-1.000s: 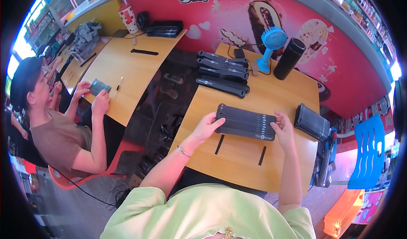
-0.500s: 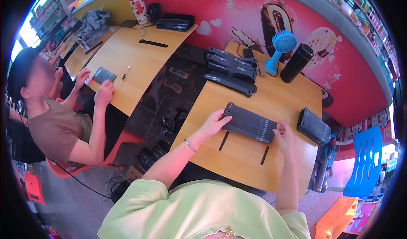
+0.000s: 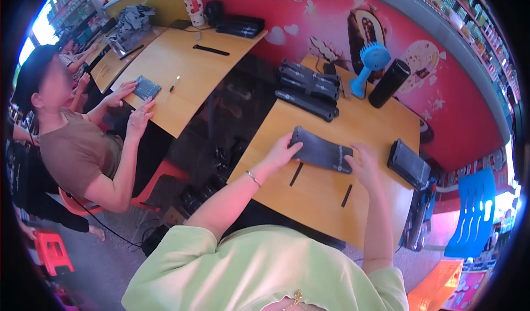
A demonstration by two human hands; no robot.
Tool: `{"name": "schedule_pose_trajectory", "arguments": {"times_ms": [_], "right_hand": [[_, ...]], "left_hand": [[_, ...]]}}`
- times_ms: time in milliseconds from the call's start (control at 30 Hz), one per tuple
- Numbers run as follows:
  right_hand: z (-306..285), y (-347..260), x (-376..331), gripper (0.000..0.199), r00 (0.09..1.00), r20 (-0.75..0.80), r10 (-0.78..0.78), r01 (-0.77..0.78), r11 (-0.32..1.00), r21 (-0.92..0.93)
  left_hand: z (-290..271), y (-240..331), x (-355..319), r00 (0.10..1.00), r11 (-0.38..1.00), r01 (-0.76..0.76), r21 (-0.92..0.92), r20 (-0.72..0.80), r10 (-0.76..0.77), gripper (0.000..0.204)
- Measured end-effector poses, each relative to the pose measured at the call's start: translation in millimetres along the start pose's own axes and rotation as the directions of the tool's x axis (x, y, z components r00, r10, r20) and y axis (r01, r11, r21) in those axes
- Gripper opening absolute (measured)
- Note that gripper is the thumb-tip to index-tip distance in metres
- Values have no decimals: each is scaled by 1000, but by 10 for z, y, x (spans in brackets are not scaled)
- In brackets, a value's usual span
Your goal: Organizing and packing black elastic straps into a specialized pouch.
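Over the near part of the table, a stack of flat dark straps (image 3: pixel 321 151) is held up between my hands. My left hand (image 3: pixel 284 150) grips its left end, thumb on top and the fingers hidden beneath. At the other end, my right hand (image 3: pixel 364 166) has its thumb and fingertips against the edge. Below the stack two thin black strips (image 3: pixel 346 195) lie apart on the wooden table (image 3: pixel 309 211). Bundled dark straps (image 3: pixel 308 84) are piled at the table's far left, and another dark stack (image 3: pixel 409 165) rests near the right edge.
A blue fan (image 3: pixel 371 62) and a black bottle (image 3: pixel 388 83) stand at the back by the pink wall. At the left, a person (image 3: pixel 83 140) has both hands near a small dark bundle (image 3: pixel 147 87) on another table. A blue chair (image 3: pixel 471 211) is at the right.
The straps' fanned edges have come together into a more even stack. My right hand has shifted its fingers at the right end. The other person's hands have moved lower around their bundle.
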State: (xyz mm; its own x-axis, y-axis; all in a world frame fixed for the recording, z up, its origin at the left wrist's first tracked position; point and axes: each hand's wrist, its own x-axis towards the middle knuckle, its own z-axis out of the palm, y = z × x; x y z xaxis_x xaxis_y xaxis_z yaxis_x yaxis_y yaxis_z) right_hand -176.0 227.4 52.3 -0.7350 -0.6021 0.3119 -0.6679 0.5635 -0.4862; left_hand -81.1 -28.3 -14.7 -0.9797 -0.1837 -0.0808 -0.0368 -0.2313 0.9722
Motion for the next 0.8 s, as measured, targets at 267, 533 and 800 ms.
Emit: {"name": "schedule_pose_trajectory", "arguments": {"times_ms": [267,533,800], "right_hand": [[301,135,-161,39,990,25,137,-133,982,-137],[117,444,694,30,989,44,141,-135,984,-116],[654,839,2071,34,930,-159,331,-349,931,-104]], "left_hand": [[54,-143,-11,973,977,-212,-22,-99,209,51],[132,-197,-93,926,877,-319,359,-81,370,51],[162,-24,-130,948,890,-239,388,-107,301,42]]}}
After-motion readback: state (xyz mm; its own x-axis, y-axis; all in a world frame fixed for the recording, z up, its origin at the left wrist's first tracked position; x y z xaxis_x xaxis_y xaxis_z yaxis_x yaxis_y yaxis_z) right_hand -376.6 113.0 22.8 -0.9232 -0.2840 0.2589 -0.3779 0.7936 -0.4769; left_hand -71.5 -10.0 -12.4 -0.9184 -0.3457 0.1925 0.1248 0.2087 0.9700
